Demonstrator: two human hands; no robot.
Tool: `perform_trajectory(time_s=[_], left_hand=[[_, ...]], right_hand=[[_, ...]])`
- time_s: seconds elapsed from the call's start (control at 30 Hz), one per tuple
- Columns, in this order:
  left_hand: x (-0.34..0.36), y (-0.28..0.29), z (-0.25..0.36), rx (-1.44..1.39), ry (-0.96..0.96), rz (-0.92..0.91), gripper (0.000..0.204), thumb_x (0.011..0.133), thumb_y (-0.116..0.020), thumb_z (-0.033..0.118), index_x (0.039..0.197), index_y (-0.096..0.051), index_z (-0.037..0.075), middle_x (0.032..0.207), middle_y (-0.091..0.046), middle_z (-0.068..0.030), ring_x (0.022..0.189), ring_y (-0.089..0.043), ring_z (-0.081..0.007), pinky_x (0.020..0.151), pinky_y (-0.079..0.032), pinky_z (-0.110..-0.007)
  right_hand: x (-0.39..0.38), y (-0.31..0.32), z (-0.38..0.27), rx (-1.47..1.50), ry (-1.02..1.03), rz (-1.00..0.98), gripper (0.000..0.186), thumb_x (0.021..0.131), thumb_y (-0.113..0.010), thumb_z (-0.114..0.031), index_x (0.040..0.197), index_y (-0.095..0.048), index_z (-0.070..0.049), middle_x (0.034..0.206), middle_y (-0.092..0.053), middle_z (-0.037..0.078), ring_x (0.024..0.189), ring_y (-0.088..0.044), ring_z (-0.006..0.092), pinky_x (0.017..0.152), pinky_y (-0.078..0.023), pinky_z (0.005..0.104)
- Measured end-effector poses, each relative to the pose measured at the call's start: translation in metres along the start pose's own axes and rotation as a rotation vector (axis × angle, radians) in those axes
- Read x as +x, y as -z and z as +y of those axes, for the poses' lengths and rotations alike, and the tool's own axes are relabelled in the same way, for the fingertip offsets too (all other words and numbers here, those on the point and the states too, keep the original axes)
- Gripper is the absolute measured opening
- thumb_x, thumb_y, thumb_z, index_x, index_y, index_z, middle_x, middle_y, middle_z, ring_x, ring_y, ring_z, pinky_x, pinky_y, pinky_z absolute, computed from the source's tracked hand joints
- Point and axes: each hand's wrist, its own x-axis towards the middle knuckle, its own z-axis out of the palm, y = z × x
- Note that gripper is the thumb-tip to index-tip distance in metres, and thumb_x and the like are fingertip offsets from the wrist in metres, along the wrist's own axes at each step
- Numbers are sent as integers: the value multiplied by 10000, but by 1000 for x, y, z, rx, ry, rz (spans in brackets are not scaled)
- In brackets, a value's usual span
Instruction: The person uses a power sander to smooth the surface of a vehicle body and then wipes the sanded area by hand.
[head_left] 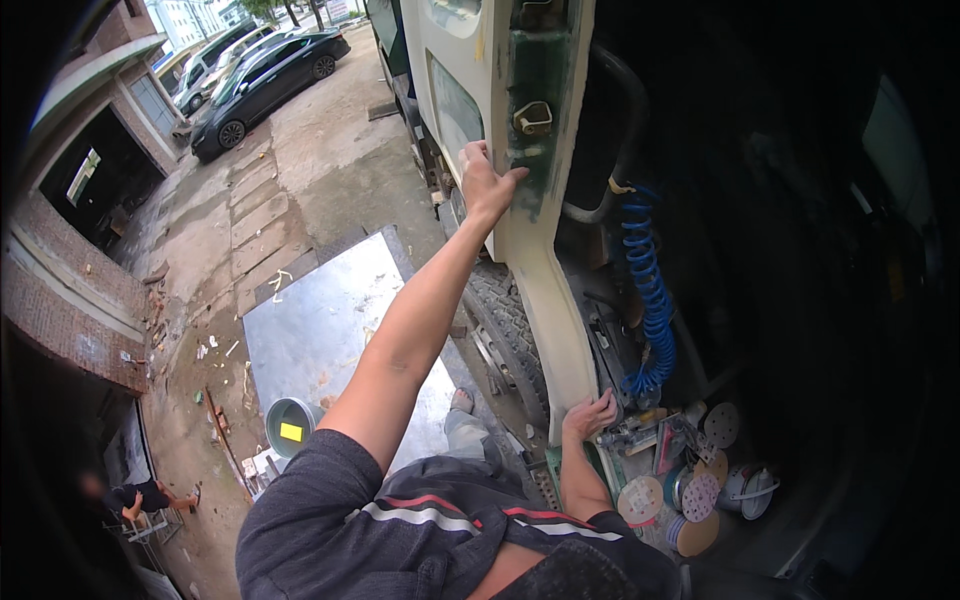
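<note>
My left hand (pixel 488 185) is up at a cream-coloured vehicle door (pixel 510 232). Its fingers curl over the door beside the window opening, and the thumb lies across the green-stained edge. A brass-coloured latch loop (pixel 533 119) sits on that edge above the thumb. Lower down, my right hand (pixel 589 414) wraps around the bottom of the cream door pillar (pixel 556 345); part of its grip is hidden. Right beside that hand lie several sanding discs (pixel 640 499) and assorted tools on the cab floor.
A blue coiled air hose (pixel 648 290) hangs inside the dark cab. Below the door is a large tyre (pixel 510 325). A metal sheet platform (pixel 310 325) carries a grey bucket (pixel 290 425) with a yellow patch. Another person (pixel 150 497) is at lower left; a dark car (pixel 268 85) stands farther off.
</note>
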Motion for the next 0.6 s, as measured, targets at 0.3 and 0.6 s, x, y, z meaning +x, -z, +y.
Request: perform_trajectory(time_s=[0.3, 0.6], left_hand=[[-4, 12, 8, -1, 47, -24, 693, 718, -930, 182, 1230, -505, -13, 1231, -546, -219, 1126, -586, -405, 961, -489, -457], [-7, 15, 3, 25, -38, 7, 670, 735, -912, 196, 1230, -506, -4, 1206, -544, -209, 1114, -579, -407, 953, -486, -468]], right_hand=[[-2, 11, -4, 10, -88, -121, 639, 926, -674, -83, 1519, -435, -95, 1458, -454, 147, 1331, -437, 398, 1067, -418, 537], [-1, 8, -14, -38, -191, -162, 621, 959, -651, -162, 1530, -413, -114, 1487, -436, 122, 1359, -423, 373, 1061, -418, 543]])
